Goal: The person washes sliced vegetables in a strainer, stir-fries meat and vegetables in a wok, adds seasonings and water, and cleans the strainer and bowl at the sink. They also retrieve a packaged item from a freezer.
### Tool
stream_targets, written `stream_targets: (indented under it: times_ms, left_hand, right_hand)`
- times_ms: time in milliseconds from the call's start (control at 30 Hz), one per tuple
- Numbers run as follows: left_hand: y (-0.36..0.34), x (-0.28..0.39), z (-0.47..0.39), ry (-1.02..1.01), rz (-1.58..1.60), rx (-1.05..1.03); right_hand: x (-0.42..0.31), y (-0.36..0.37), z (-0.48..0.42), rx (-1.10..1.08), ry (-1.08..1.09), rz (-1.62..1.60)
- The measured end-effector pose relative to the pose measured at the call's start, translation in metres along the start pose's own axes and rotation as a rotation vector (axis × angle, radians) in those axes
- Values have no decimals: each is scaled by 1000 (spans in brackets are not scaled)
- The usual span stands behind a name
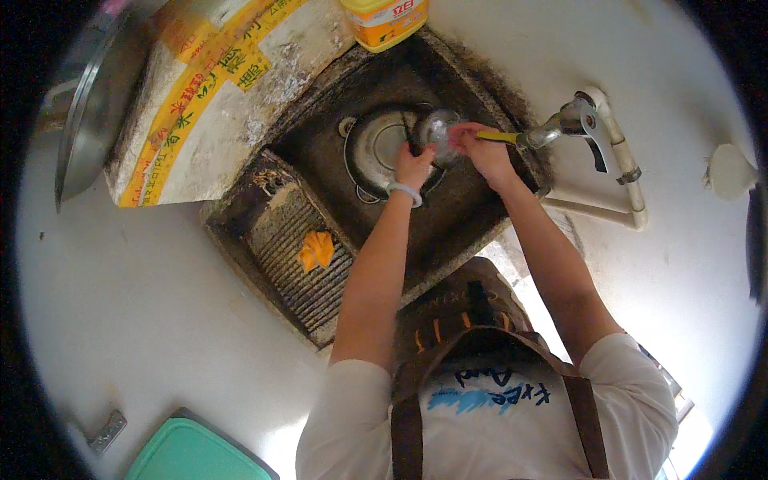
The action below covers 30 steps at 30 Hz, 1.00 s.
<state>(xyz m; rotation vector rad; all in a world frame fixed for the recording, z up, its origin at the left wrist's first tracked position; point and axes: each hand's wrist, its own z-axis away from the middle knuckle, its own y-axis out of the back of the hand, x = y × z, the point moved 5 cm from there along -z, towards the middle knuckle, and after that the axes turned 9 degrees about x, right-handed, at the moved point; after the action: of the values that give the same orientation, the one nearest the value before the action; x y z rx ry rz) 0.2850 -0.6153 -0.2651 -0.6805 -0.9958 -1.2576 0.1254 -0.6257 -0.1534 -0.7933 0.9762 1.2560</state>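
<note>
My left hand point(415, 165), with a pale bangle point(405, 193) at the wrist, grips the near-left side of a shiny rounded vessel, perhaps a bowl or lid point(437, 131). At its right side is my right hand point(477, 147), fingers curled close to the vessel and just under the end of a yellow hose point(498, 137) on the tap point(549, 133). Whether the right fingers grip the vessel cannot be told. Below and to the left, a round metal pan with loop handles point(375, 144) lies in the dark stone sink point(456, 207).
An orange cloth point(317, 251) lies on the ribbed washboard point(282, 222) left of the basin. A yellow detergent jug point(387, 24) stands at the far rim. White pipes point(627, 162) run along the right wall. A taped white block point(198, 120) and large metal pan point(105, 102) are at left.
</note>
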Motion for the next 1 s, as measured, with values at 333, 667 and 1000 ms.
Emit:
stream_targets:
  times_ms: [333, 667, 1000]
  left_hand:
    - [159, 74, 39, -196, -250, 427]
    - [241, 66, 97, -154, -324, 577]
    - [225, 62, 121, -98, -124, 510]
  right_hand:
    - [6, -59, -69, 48, -24, 71]
    - [91, -40, 23, -372, 698, 1305]
    - [15, -2, -40, -16, 519, 673]
